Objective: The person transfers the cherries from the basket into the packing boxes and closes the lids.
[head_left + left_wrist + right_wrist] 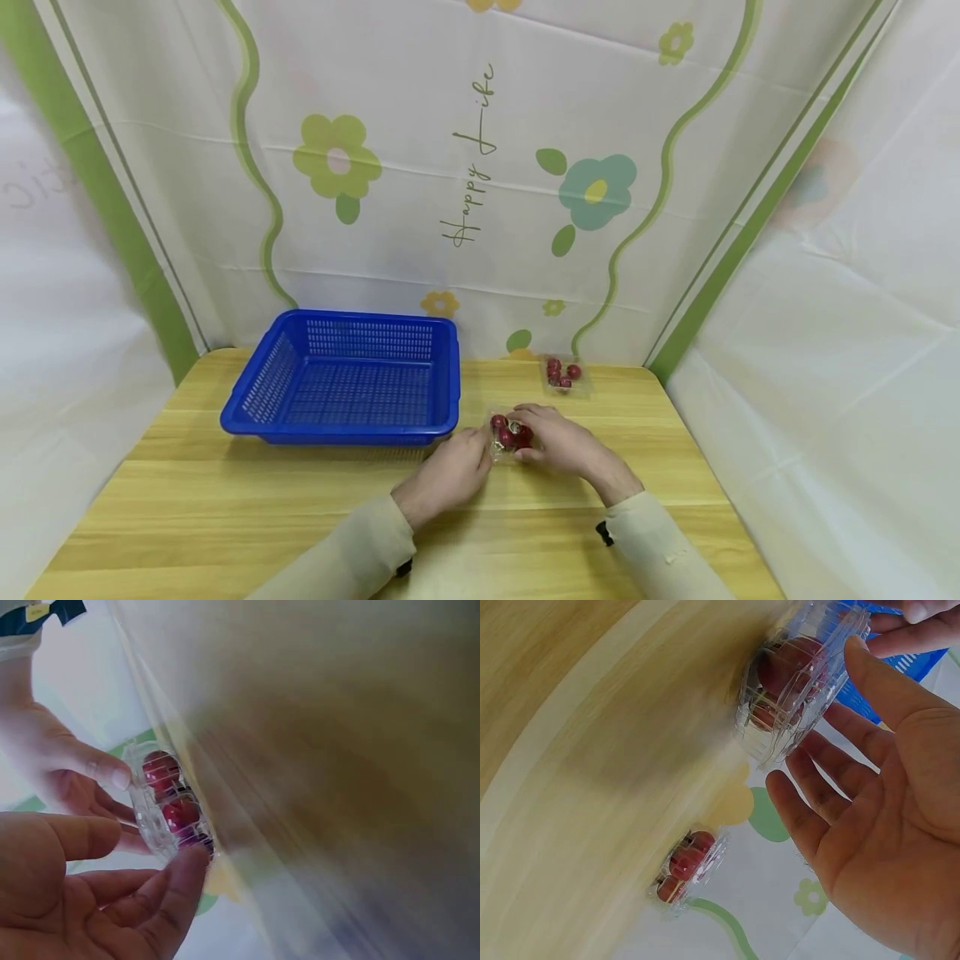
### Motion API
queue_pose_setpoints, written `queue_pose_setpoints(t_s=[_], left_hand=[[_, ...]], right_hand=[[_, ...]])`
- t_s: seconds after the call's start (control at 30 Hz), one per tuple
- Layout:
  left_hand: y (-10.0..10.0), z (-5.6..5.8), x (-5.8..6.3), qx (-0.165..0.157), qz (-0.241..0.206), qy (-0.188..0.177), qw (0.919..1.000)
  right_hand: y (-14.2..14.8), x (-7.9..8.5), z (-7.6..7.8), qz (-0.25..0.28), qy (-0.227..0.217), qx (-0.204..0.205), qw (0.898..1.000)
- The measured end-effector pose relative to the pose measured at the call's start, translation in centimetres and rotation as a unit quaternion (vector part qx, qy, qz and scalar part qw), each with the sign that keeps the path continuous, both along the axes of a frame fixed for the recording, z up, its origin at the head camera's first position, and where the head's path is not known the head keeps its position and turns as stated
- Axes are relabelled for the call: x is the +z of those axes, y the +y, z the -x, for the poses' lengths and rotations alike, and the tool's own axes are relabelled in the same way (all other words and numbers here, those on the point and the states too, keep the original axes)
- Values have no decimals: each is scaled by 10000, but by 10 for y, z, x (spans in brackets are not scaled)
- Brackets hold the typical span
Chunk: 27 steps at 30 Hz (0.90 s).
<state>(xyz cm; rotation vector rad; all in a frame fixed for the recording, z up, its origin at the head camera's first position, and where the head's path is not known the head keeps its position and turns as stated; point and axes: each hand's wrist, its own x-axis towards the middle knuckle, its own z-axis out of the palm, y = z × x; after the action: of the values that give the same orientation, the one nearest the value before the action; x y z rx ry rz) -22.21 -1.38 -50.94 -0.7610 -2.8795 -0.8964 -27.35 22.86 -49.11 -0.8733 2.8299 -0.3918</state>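
Note:
A clear plastic clamshell box holding several round, dark red, cherry-like fruits sits on the table between the two hands. My right hand holds its right side; in the right wrist view the thumb lies at the upper edge and the fingers at the far side. On the other side is my left hand. In the left wrist view, its fingertips touch or nearly touch the lower end of the box, while the thumb stands apart from it. Part of the box is hidden by the right hand.
A blue perforated plastic basket stands to the left, close to the left hand. Another clear box of red fruit lies at the back right of the wooden table. Printed curtains hang behind and at both sides.

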Motion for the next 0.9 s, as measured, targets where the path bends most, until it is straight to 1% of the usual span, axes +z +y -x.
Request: queue_pose_setpoints(t_s=[0.13, 0.17, 0.2, 0.27, 0.37, 0.4, 0.43, 0.5, 0.57, 0.6, 0.7, 0.73, 0.77, 0.8, 0.9], left_hand=[[-1, 6, -3, -193, 7, -180, 9997], [-2, 11, -10, -290, -19, -96, 9995], [-2, 13, -13, -335, -66, -174, 9993], [-3, 17, -15, -423, -276, -435, 9978], [-2, 23, -18, -356, -592, -1097, 9916], [-1, 22, -13, -236, -653, -1448, 9870], [-1, 23, -12, -170, -731, -1680, 9829], [0, 25, -13, -57, -918, -2079, 9738], [0, 25, -13, -20, -1261, -2461, 9610], [0, 25, -13, -18, -1490, -2661, 9523], [0, 24, -11, -57, -2219, -3187, 9215], [0, 24, -12, -52, -2367, -3317, 9132], [0, 24, -12, -51, -2489, -3408, 9066], [0, 24, -12, -56, -2586, -3470, 9015], [1, 24, -14, -11, -2701, -3544, 8952]], right_hand=[[1, -1, 0, -14, 68, 68, 10000], [1, -2, 0, -4, 74, 76, 9999], [1, -2, 0, 0, 86, 83, 9999], [1, -3, 0, 6, 102, 76, 9999], [1, -3, 0, -7, 115, 65, 9999], [1, -3, 0, -18, 117, 58, 9999], [1, -2, 0, -22, 109, 47, 9999], [1, -2, -1, -27, 81, 23, 10000], [0, -1, -1, -25, 46, -12, 10000], [0, -1, -1, -22, 34, -24, 10000], [0, 0, -1, -30, 26, -32, 10000], [0, 0, -1, -33, 31, -21, 10000], [0, -1, -2, -37, 38, -8, 10000], [0, -1, -2, -35, 40, -2, 10000], [-1, 0, -2, -10, 9, -20, 10000]])
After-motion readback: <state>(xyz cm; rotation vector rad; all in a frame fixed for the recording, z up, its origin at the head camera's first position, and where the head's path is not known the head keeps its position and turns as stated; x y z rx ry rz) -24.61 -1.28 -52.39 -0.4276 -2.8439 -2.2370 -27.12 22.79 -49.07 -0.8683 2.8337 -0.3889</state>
